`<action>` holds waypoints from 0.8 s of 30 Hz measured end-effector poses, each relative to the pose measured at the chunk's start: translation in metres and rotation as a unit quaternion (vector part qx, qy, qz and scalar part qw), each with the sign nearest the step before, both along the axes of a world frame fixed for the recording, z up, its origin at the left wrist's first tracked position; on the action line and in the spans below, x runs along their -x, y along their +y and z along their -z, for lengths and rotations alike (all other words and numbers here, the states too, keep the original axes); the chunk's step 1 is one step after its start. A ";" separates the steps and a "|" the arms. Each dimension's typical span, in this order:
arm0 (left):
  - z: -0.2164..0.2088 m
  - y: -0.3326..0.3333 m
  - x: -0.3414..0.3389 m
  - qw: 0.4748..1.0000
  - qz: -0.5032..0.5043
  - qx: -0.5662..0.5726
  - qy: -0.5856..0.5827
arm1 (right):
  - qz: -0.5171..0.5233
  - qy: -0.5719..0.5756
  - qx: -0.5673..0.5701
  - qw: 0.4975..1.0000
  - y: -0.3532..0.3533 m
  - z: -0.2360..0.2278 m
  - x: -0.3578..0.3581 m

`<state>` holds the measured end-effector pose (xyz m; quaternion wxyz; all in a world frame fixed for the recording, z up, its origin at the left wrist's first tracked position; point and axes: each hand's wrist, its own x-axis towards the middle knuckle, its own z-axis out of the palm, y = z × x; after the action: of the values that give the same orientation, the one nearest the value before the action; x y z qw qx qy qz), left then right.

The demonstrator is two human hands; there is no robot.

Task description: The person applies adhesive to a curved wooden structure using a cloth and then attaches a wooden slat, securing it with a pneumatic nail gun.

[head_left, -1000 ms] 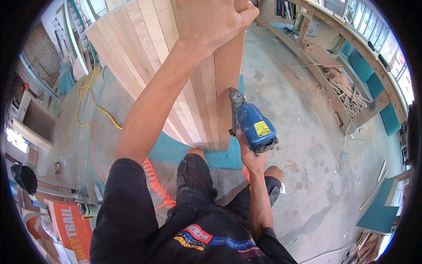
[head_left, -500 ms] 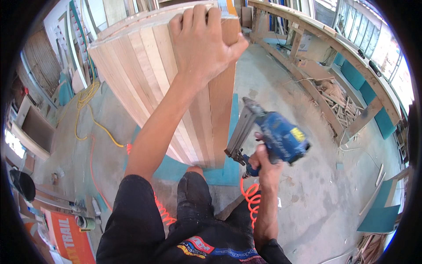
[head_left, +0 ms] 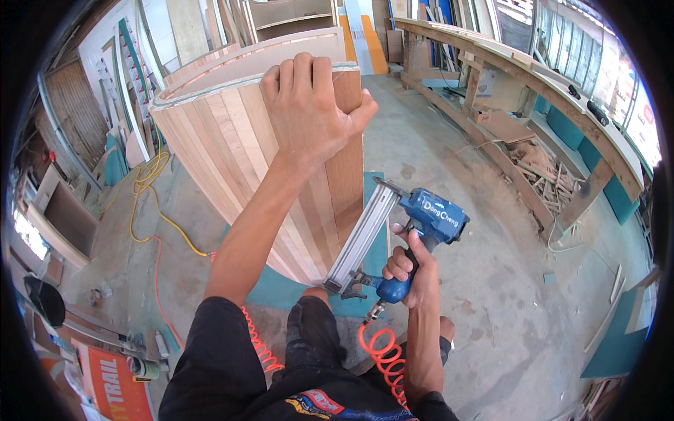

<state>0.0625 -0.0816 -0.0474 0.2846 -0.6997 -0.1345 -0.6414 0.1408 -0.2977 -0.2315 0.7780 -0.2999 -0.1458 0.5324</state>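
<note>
A tall curved cabinet face made of upright wooden slats (head_left: pixel 232 133) stands on the concrete floor in front of me. My left hand (head_left: pixel 309 105) presses flat on its upper right corner, fingers wrapped over the top edge of the end plank. In my right hand (head_left: pixel 411 270) I grip the handle of a blue pneumatic nail gun (head_left: pixel 404 231). Its long silver magazine slants down to the left, and its head sits just off the cabinet's right edge. An orange coiled air hose (head_left: pixel 382 358) hangs from the gun's base.
A teal sheet (head_left: pixel 365 210) lies under the cabinet. A yellow hose (head_left: pixel 151 189) and an orange line trail across the floor at left. A long wooden workbench (head_left: pixel 519 77) with offcuts beneath runs along the right. Boards and panels lean at the back and left.
My right hand has raised the nail gun from low beside the cabinet's base and turned it. The left hand has stayed on the cabinet's top corner while my view has tilted up.
</note>
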 end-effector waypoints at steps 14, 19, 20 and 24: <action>-0.001 0.005 -0.007 0.999 0.016 -0.041 -0.026 | -0.033 0.046 -0.037 0.998 0.003 0.007 0.003; -0.005 0.001 0.002 1.000 -0.009 0.006 0.008 | 0.031 -0.104 -0.018 0.994 -0.003 -0.006 0.003; -0.011 0.001 0.005 1.000 -0.005 0.001 0.025 | 0.055 -0.154 -0.018 0.986 -0.007 -0.010 0.002; -0.041 0.000 0.020 0.992 0.006 -0.010 0.122 | 0.206 -0.312 0.018 0.927 -0.018 -0.037 0.010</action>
<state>0.0426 -0.0811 -0.0069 0.3019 -0.7705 -0.0881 -0.5545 0.1304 -0.3159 -0.1944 0.7800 -0.4882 -0.3069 0.2429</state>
